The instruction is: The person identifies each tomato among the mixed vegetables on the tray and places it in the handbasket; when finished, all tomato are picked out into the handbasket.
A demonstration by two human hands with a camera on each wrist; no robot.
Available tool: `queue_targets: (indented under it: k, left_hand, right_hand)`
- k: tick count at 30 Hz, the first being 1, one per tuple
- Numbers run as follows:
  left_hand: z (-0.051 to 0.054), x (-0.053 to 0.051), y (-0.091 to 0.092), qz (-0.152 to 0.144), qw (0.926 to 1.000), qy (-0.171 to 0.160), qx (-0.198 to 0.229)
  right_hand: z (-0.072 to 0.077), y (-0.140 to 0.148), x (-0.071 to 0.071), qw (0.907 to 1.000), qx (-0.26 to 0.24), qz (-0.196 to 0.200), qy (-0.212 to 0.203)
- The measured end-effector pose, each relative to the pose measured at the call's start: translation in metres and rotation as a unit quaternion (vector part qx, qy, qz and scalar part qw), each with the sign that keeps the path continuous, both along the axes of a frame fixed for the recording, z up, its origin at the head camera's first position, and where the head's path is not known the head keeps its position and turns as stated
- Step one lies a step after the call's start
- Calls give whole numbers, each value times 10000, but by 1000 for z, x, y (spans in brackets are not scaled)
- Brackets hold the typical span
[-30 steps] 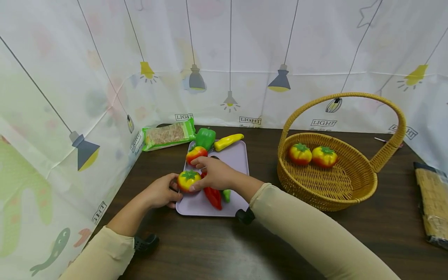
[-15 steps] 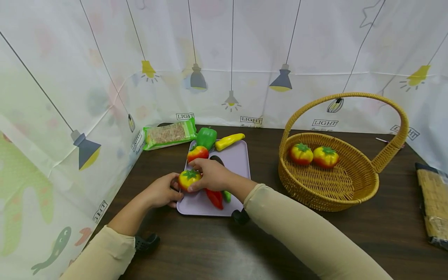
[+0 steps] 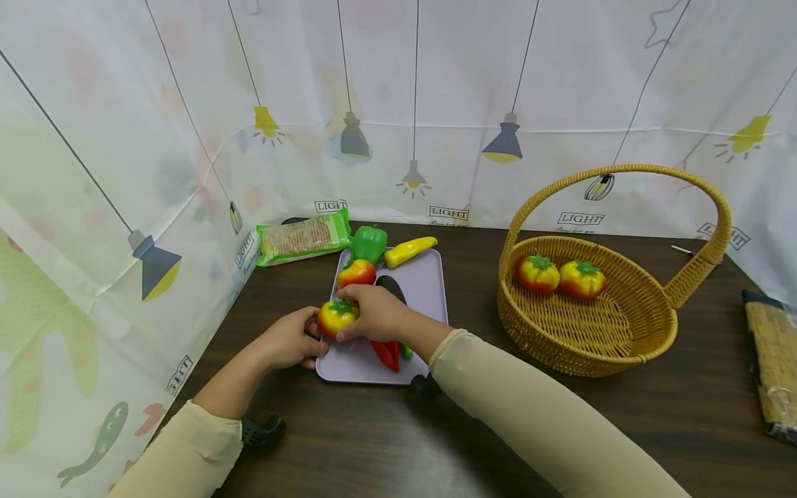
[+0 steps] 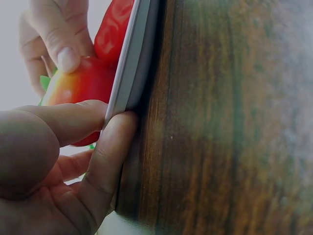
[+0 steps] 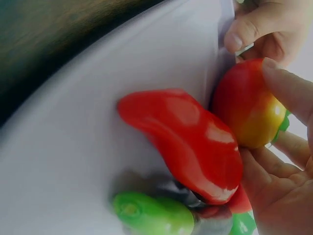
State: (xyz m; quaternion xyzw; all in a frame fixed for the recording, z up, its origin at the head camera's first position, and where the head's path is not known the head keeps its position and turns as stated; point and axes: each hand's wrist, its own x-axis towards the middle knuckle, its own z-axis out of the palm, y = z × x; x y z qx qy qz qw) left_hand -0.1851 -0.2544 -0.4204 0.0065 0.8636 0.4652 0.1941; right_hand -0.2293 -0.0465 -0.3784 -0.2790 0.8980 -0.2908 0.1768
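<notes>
A yellow-and-red toy tomato (image 3: pixel 336 321) with a green leafy top sits by the left edge of the lilac tray (image 3: pixel 426 280). My right hand (image 3: pixel 381 315) grips this tomato, thumb and fingers on either side in the right wrist view. My left hand (image 3: pixel 288 340) pinches the tray's rim; the left wrist view shows the thumb above and a finger beneath it. A red pepper (image 5: pixel 190 142) lies against the tomato, next to a green vegetable (image 5: pixel 156 213) that is partly hidden. Behind my right hand are another tomato (image 3: pixel 356 274) and a dark, long eggplant-like vegetable (image 3: pixel 391 286).
At the tray's far end lie a green bell pepper (image 3: pixel 369 243) and a yellow pepper (image 3: pixel 411 252). A green-edged packet (image 3: pixel 304 238) lies behind. To the right stands a tall-handled wicker basket (image 3: pixel 548 346) holding two tomatoes (image 3: pixel 539 274). A wrapped straw-coloured bundle (image 3: pixel 774 363) lies far right.
My right hand has closed in on the tomato and shifted slightly left, leaving more of the dark vegetable in sight. The left hand stays at the tray's rim. The view drifts slightly.
</notes>
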Motion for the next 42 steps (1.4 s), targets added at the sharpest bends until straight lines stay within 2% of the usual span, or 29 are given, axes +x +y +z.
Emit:
queue_targets:
  k: [7,12,16,25,32,42]
  left_hand:
    - [-1,0,0,46,10000,-18,-40]
    - [-2,0,0,23,10000,-13,33]
    - [-2,-1,1,-27,10000,17,42]
    - [-3,-2,1,68,10000,-19,16]
    - [-3,-2,3,116,9999,-34,-76]
    - [-2,-2,4,113,9999,-1,14]
  right_hand:
    - [-3,-4,-1,9998,42,98,181]
    - [0,-1,1,9997,16,109,206]
    - [9,6,3,9997,-61,73,215]
    - [23,22,7,9995,-146,116,258]
    - [36,38,11,9996,21,-68,262]
    - [48,69,11,9995,-70,-170,269]
